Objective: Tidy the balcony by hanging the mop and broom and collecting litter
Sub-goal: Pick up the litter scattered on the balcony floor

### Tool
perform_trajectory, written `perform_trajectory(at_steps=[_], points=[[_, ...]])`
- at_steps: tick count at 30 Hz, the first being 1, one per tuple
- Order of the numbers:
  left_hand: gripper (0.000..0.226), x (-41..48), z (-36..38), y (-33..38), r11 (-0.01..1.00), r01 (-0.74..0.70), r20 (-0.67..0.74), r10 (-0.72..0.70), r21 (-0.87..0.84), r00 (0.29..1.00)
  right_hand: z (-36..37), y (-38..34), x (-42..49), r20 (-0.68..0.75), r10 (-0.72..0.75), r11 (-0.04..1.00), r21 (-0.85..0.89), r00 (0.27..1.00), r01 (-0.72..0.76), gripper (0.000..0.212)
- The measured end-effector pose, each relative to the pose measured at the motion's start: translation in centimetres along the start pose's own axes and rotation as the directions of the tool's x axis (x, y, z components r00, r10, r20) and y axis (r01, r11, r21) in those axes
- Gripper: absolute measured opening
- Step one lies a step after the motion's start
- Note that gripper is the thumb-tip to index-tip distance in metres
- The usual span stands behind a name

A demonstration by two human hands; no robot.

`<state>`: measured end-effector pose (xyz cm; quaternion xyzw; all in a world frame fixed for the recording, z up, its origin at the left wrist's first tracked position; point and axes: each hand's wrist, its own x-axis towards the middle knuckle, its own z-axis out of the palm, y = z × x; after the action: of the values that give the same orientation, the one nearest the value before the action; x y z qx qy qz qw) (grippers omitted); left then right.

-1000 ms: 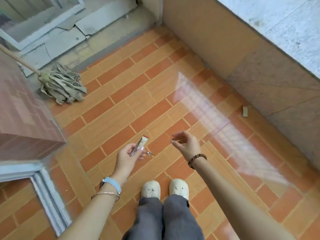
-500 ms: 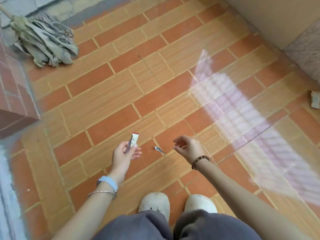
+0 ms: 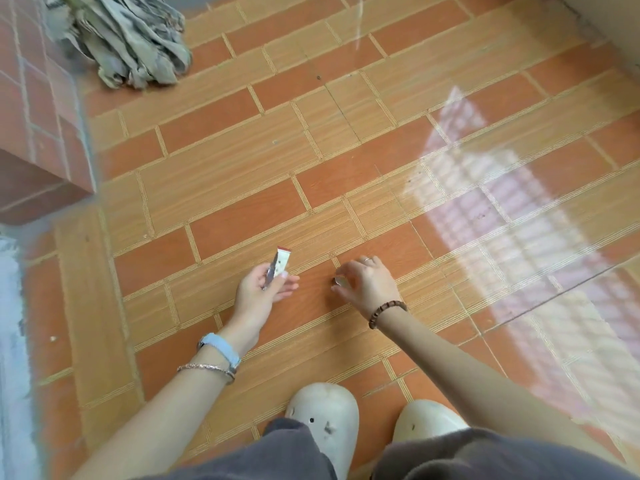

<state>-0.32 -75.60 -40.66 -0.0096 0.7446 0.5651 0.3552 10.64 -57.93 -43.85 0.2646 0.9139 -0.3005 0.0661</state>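
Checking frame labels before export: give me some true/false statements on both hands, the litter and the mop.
1. The left hand holds a white, red-edged flat wrapper. True.
2. The right hand is empty and raised well off the floor. False: its fingertips pinch a small silvery foil scrap down at the orange tiled floor.
3. The grey strip-cloth mop head lies on the floor at upper left. True.
4. The brown beaded bracelet is on the left wrist. False: it is on the right wrist; the left wears a pale blue band.
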Motion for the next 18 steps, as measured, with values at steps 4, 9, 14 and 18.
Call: perform_trajectory(at_steps=[4,9,14,18], points=[[0.024,-1.0,0.2,-0.5,0.979,0.112,0.030,-0.109,-0.172,0.994,1.5,-0.9,0.4,-0.050,0.002,0.994,-0.110,0.999,-0.008,0.026],[0.025,-1.4,0.5,-0.9,0.959,0.181,0.095,-0.164,-0.217,0.982,1.8,-1.4,1.0,-0.109,0.048,0.975,-0.209,0.993,-0.070,0.018],[0.024,-1.3,0.6,-1.0,0.941,0.221,0.134,-0.192,-0.256,0.972,0.9,-1.5,1.2,-0.110,0.059,0.970,-0.228,0.992,-0.083,0.018],[0.030,-1.0,1.5,-0.7,0.923,0.270,0.180,-0.226,-0.275,0.957,-1.4,-2.5,0.9,-0.177,0.163,0.983,0.119,0.971,-0.143,0.013]])
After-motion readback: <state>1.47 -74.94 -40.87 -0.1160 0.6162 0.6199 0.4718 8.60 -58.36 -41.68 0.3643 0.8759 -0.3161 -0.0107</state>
